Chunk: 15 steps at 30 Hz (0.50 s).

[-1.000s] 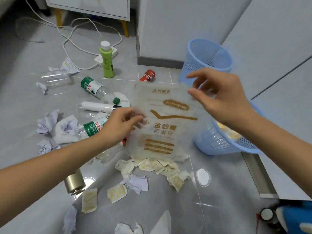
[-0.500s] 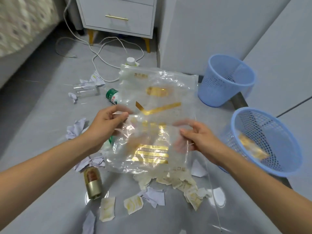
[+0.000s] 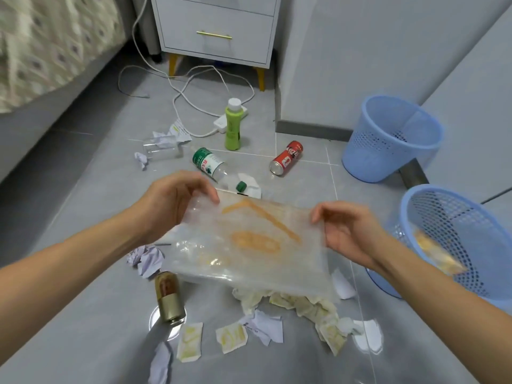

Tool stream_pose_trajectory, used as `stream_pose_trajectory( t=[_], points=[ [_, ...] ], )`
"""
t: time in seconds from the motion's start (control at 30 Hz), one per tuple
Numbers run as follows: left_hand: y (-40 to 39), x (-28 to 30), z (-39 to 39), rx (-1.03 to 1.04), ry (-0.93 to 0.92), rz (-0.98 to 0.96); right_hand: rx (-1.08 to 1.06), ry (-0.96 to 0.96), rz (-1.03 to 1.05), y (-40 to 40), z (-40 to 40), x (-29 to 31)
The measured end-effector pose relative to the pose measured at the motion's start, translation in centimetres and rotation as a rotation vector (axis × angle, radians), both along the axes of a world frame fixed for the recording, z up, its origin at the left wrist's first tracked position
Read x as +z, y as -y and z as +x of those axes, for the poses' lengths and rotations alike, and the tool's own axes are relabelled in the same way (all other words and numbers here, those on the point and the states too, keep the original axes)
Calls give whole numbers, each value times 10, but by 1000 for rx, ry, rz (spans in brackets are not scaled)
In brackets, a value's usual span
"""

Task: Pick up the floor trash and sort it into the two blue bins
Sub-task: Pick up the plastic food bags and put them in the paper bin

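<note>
A clear plastic bag (image 3: 249, 245) with gold-orange printing is held up over the floor (image 3: 83, 217), stretched between both hands, its long axis running left to right and its sheet tilted toward flat; the printing is blurred. The left hand (image 3: 171, 206) pinches the bag's upper left corner, fingers (image 3: 205, 189) curled down over the edge. The right hand (image 3: 346, 234) holds the upper right edge — its fingers bent and close together on the plastic, thumb side toward the bag.

Below the bag lie torn paper scraps (image 3: 291, 303) with yellow print and a crumpled white paper ball (image 3: 146, 259) at its left lower corner. Just beside that ball a gold can (image 3: 169, 300) lies on the floor. Beyond the hands lie a clear water bottle with a green label (image 3: 213, 164), a red can (image 3: 286, 157) on its side and an upright green bottle (image 3: 232, 126), with a clear cup (image 3: 162, 148) further left.

To the right stand two blue mesh bins — the near bin (image 3: 465, 239), just beside the right wrist, holds a yellowish wrapper; the far bin (image 3: 393, 137) stands by the wall. A white power strip and cord (image 3: 194, 92) trail before a white nightstand (image 3: 219, 29), and a bed (image 3: 50, 42) is at the left.
</note>
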<state>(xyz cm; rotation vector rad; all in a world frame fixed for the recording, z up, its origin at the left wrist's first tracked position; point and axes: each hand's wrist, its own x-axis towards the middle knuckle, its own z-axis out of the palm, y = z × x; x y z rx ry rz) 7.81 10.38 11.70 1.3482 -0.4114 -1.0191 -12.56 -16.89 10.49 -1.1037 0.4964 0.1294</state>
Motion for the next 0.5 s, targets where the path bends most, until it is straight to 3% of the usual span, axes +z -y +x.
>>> stream_pose_trajectory(
  t=[0.07,0.13,0.23,0.3,0.37,0.5],
  points=[
    [4,5,3,-119,283,96,141,-29,-338,3,3,8],
    [12,16,2,-239,462,156,367,-82,-546,0,10,19],
    [26,32,-4,-324,524,121,589,-142,-508,-17,20,29],
    [34,36,-3,-273,537,148,562,-136,-474,-25,22,23],
    [30,34,10,-163,450,212,430,-108,-419,-25,19,13],
    [6,17,32,-84,-103,71,76,-92,-249,-18,11,-2]
  ],
)
